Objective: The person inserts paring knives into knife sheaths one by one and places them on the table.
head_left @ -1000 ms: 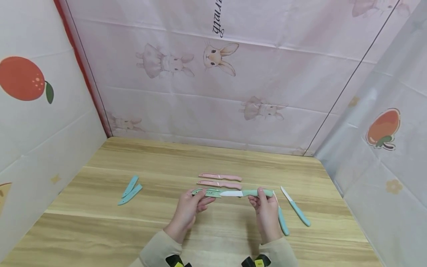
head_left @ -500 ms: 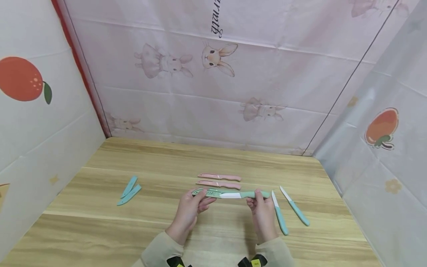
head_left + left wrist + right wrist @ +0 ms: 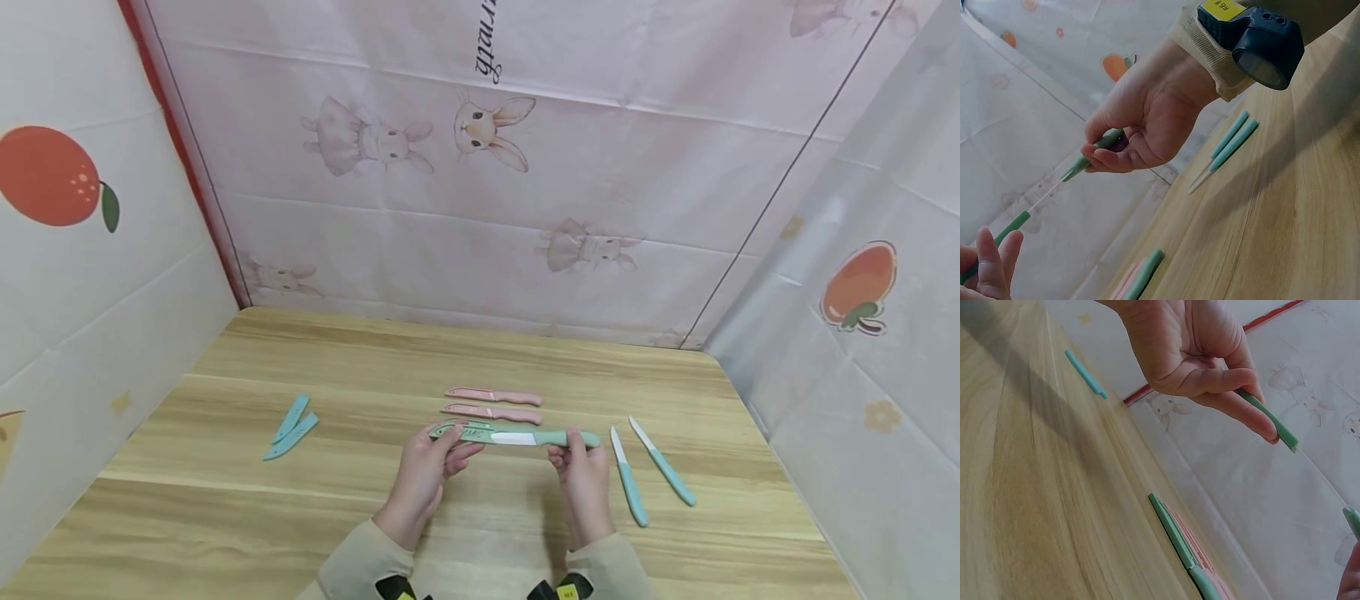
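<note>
Above the table, my left hand [image 3: 422,477] pinches a green knife sheath [image 3: 480,434] between thumb and fingers. My right hand [image 3: 587,485] grips a paring knife by its green handle [image 3: 551,437], its white blade [image 3: 513,438] pointing left. The blade's tip end is in the sheath mouth, and the stretch near the handle is bare. From the left wrist view, knife handle [image 3: 1075,167] and sheath [image 3: 1015,226] lie in one line. A second green knife [image 3: 1175,534], sheathed, rests on the table below, mostly hidden in the head view.
Two sheathed pink knives [image 3: 517,399] lie behind my hands. Two bare knives with blue handles [image 3: 633,496] lie right of my right hand, blades pointing away. Two blue sheaths [image 3: 292,437] lie at the left. Printed cloth walls [image 3: 480,267] enclose the wooden table [image 3: 187,500].
My right hand has moved left with the knife, and a little less bare blade shows outside the sheath. My left hand has stayed nearly still.
</note>
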`<state>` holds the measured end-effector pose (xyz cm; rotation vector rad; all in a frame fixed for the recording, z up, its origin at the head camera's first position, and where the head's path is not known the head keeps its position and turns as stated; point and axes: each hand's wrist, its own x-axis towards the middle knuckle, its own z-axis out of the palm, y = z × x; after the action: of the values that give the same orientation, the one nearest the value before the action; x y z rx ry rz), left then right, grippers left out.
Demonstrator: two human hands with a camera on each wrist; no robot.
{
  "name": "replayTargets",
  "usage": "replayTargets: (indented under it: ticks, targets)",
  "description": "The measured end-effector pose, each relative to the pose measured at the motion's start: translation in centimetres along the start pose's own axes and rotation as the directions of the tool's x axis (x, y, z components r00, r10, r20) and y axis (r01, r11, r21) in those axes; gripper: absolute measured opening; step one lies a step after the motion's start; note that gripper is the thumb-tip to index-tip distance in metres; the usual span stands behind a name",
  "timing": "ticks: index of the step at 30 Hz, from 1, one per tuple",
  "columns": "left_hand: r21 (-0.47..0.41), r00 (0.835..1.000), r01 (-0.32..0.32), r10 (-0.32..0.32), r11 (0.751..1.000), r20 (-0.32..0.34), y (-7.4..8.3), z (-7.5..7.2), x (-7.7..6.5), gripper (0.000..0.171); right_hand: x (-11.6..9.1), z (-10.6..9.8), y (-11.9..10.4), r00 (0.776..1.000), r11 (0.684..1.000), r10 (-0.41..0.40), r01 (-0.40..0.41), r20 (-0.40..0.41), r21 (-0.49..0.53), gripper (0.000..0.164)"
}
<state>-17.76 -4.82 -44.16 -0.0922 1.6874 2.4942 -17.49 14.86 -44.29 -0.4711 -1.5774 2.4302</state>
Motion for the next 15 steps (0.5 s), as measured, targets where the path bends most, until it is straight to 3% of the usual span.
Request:
replayTargets:
  ticks: [15]
  targets:
    - [-0.010, 1.000, 0.002, -0.002, 1.000, -0.008, -0.14, 0.30, -0.25, 0.033, -0.14, 0.40, 0.59, 1.000, 0.998, 0.017, -0.016, 0.021, -0.061, 0.014]
